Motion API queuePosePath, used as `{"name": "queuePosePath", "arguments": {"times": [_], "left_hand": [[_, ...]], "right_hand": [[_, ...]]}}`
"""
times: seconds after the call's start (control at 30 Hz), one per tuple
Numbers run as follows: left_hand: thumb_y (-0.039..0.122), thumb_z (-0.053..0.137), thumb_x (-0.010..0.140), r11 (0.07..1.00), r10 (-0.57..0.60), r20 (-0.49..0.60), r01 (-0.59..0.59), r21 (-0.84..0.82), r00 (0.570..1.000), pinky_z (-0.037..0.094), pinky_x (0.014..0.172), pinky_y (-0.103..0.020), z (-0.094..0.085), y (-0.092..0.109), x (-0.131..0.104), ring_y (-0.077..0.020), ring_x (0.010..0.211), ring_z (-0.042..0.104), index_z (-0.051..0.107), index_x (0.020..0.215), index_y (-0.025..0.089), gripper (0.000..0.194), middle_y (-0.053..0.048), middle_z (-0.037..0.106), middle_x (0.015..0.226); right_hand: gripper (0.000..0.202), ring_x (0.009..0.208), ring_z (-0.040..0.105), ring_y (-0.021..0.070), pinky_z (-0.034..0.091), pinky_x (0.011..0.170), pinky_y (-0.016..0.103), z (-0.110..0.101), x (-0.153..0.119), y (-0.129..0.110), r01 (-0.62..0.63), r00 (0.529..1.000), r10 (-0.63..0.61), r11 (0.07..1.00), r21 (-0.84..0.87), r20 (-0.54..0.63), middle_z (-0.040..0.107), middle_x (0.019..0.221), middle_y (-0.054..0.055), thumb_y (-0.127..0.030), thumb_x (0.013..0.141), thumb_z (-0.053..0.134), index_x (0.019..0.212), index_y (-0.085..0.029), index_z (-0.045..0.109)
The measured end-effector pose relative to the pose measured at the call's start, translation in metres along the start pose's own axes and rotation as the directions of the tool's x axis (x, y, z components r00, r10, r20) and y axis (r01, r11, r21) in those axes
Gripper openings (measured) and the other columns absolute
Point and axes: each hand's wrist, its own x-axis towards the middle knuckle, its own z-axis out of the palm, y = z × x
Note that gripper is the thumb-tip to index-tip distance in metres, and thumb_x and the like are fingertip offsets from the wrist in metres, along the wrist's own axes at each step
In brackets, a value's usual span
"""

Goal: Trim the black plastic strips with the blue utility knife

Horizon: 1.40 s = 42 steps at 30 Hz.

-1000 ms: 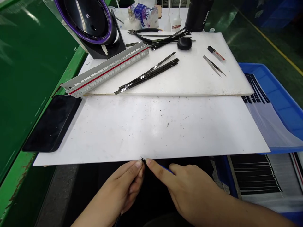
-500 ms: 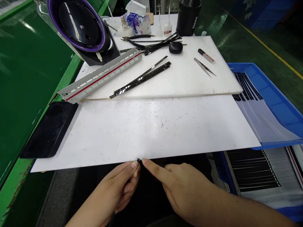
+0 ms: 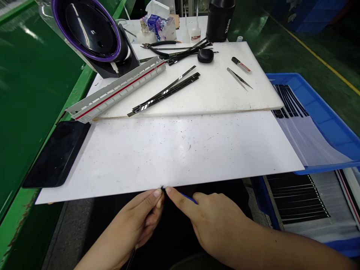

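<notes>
My left hand [image 3: 143, 213] is closed in a pinch at the table's front edge. A thin black strip [image 3: 131, 258] shows below its palm, and a small dark tip [image 3: 162, 188] pokes out at the thumb. My right hand [image 3: 213, 217] is closed with its index finger stretched forward, the fingertip meeting the left thumb at that dark tip. Along this finger a slim blue tool [image 3: 189, 198] shows in part; its working end is hidden. Beyond the hands lies the white board [image 3: 180, 150], with dark crumbs scattered over it.
On a foam slab [image 3: 225, 97] lie black strips [image 3: 165, 93], tweezers [image 3: 239, 78], side cutters [image 3: 157, 47] and a grey slotted rail [image 3: 118, 92]. A phone [image 3: 57, 153] and a purple-rimmed fan [image 3: 90, 30] stand left. Blue trays [image 3: 323, 112] of strips are at right.
Part of the blue tool now shows beside my right index finger, where it was hidden before. Both hands have stayed together at the edge; the whole view has shifted slightly.
</notes>
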Motion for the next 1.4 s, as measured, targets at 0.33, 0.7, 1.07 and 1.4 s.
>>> {"name": "queuePosePath", "arguments": {"times": [0.33, 0.7, 1.07, 1.4], "left_hand": [[0.058, 0.058, 0.088, 1.000, 0.003, 0.034, -0.002, -0.023, 0.999, 0.017, 0.035, -0.016, -0.002, 0.004, 0.000, -0.0052, 0.040, 0.019, 0.050, 0.071, 0.021, 0.042, 0.009, 0.036, 0.053], [0.060, 0.058, 0.087, 0.999, 0.032, 0.011, -0.032, 0.017, 0.999, 0.019, 0.035, -0.017, 0.001, 0.002, 0.000, -0.0057, 0.041, 0.022, 0.048, 0.067, 0.020, 0.046, 0.008, 0.037, 0.054], [0.060, 0.058, 0.088, 0.999, 0.040, 0.017, -0.040, 0.003, 0.999, 0.018, 0.035, -0.017, -0.001, 0.000, -0.001, -0.0052, 0.040, 0.022, 0.048, 0.067, 0.020, 0.046, 0.008, 0.037, 0.053], [0.058, 0.056, 0.090, 0.998, 0.061, 0.012, -0.061, 0.012, 0.998, 0.019, 0.035, -0.017, -0.001, -0.001, 0.000, -0.0053, 0.040, 0.023, 0.048, 0.067, 0.020, 0.045, 0.008, 0.037, 0.054]], "right_hand": [[0.084, 0.050, 0.057, 0.0178, 0.019, 0.043, 0.028, 0.006, -0.005, -0.005, -0.035, 0.997, 0.035, 0.999, 0.010, -0.066, 0.066, 0.077, 0.003, -0.012, 0.083, 0.049, 0.159, -0.033, 0.020], [0.078, 0.065, 0.066, 0.0217, 0.037, 0.052, 0.030, 0.006, -0.008, -0.004, -0.010, 0.997, 0.025, 0.981, 0.191, -0.074, 0.072, 0.091, 0.005, -0.009, 0.090, 0.041, 0.160, -0.032, 0.017], [0.087, 0.047, 0.055, 0.0171, 0.018, 0.040, 0.027, 0.009, -0.006, -0.014, -0.061, 0.996, 0.059, 0.998, -0.025, -0.073, 0.063, 0.076, 0.003, -0.011, 0.081, 0.052, 0.160, -0.030, 0.018], [0.073, 0.067, 0.067, 0.0215, 0.040, 0.055, 0.029, 0.004, -0.010, -0.009, -0.043, 0.996, 0.058, 0.972, 0.232, -0.062, 0.072, 0.088, 0.006, -0.011, 0.093, 0.039, 0.160, -0.031, 0.018]]}}
